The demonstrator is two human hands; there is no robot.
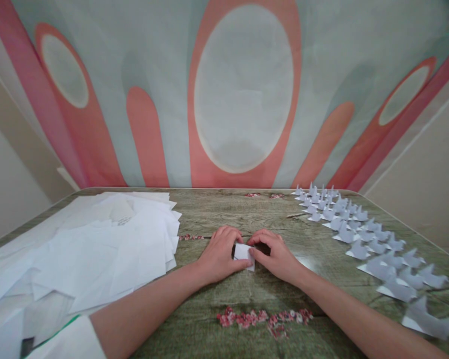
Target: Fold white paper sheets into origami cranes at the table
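Note:
A small folded piece of white paper is held between my two hands at the middle of the table. My left hand grips its left and lower edge, the thumb lying along the near side. From the right, my right hand pinches the paper's right edge between thumb and index finger. Both hands rest low over the wood-patterned tabletop. The finer folds of the paper are too small to make out, and some of its edges are hidden behind my fingers.
Loose white paper sheets lie in a wide overlapping pile on the left. Rows of folded white paper figures stand along the right side. Red flower prints decorate the tabletop. Beyond the far edge hangs a patterned backdrop.

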